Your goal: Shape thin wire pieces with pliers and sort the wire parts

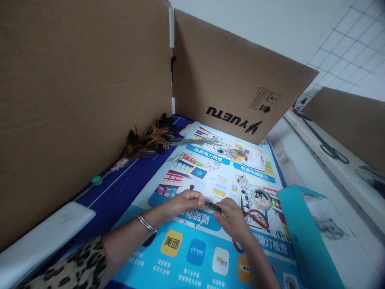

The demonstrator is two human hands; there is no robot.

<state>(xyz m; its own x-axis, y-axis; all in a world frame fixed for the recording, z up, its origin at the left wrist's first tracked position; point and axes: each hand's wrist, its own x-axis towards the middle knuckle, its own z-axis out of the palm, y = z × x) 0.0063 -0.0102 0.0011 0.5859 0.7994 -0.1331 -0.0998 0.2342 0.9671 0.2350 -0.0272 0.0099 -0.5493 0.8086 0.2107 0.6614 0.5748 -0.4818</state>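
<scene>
My left hand point(184, 202) and my right hand point(232, 220) meet over a printed blue poster point(198, 249) on the table. The left hand's fingers are pinched together on a small thin wire piece point(201, 200). My right hand is closed round a dark slim tool with a yellow part point(217, 208), whose tip points toward the left hand's pinch. A silver bangle point(146, 223) is on my left wrist, and the sleeve has a leopard print. Red-handled scissors point(255, 218) lie just right of my right hand, partly hidden by it.
Tall cardboard walls point(78, 100) close off the left and back. A feather duster point(144, 142) lies along the left wall. Wire pieces point(231, 152) sit on the far poster. A teal box lid point(303, 237) holds more wire pieces at right; a white slab point(45, 237) lies near left.
</scene>
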